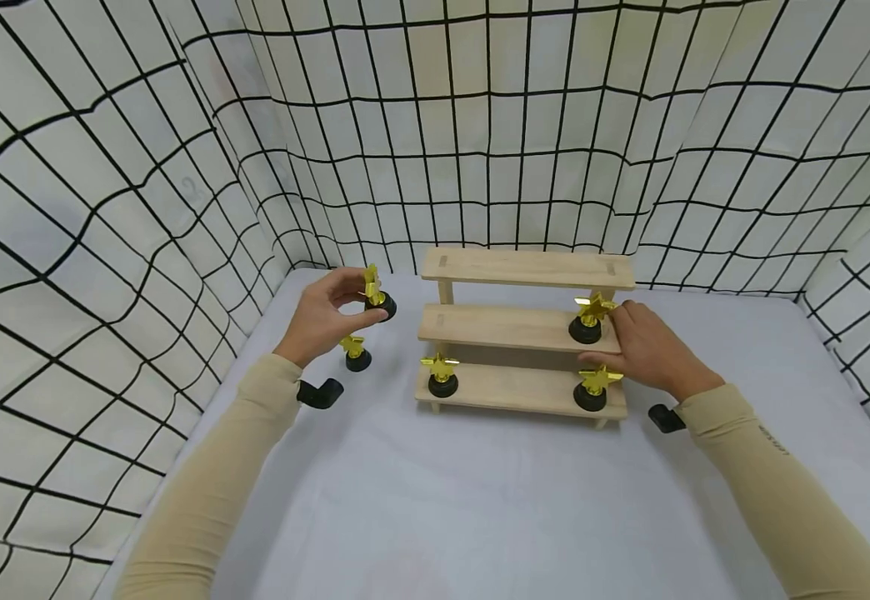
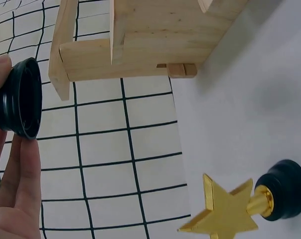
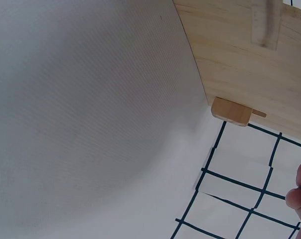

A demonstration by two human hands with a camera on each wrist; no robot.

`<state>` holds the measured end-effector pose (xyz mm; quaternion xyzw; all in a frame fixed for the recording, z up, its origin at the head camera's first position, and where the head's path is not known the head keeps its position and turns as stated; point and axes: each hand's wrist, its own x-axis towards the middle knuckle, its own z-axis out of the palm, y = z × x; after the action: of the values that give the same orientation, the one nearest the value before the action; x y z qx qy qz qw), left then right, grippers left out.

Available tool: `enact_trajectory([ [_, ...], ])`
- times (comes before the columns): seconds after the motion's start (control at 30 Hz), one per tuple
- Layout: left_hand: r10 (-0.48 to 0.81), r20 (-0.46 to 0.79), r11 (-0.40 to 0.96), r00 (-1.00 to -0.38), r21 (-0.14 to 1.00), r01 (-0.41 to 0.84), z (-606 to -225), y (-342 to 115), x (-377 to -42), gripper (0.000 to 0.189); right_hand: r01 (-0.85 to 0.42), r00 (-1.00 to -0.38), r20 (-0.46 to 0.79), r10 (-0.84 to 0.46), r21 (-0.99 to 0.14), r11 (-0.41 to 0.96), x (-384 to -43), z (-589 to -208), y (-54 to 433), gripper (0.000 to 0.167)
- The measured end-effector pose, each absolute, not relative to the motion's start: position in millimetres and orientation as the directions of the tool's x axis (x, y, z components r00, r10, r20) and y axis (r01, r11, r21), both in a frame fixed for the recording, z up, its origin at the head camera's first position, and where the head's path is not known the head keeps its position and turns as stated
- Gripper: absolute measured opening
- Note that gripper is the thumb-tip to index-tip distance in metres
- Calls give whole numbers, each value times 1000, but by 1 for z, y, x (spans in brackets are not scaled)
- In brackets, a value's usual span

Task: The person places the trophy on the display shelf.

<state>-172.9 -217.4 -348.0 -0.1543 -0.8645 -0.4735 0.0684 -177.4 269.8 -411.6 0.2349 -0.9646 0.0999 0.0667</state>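
My left hand (image 1: 321, 317) pinches a small gold star trophy (image 1: 384, 305) by thumb and fingers, raised left of a three-tier wooden shelf (image 1: 491, 325). In the left wrist view the underside of its black base (image 2: 30, 99) faces the camera. Another star trophy (image 1: 357, 358) stands on the table just below that hand. At the shelf's right end my right hand (image 1: 652, 350) grips the middle board, thumb across its front edge. Beside those fingers a trophy (image 1: 587, 328) stands on the middle tier. The right wrist view shows only some fingertips (image 3: 299, 196).
On the bottom tier stand two more trophies, one at the left end (image 1: 442, 383) and one at the right (image 1: 591, 395). A white cloth (image 1: 435, 500) covers the table. Black-grid netting (image 1: 487, 125) over pale walls closes in the back and sides.
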Motion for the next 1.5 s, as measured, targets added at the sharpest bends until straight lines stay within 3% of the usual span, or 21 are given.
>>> enact_trajectory([
  [0.6,242,325,401,-914,825,399,-361,-163,-181,50,-442,-894,170,-415,-177,880,-179,-414,270,83],
  [1.5,299,334,401,-894,806,436,-388,-128,-196,52,-459,-884,169,-436,-130,879,-182,-414,273,85],
])
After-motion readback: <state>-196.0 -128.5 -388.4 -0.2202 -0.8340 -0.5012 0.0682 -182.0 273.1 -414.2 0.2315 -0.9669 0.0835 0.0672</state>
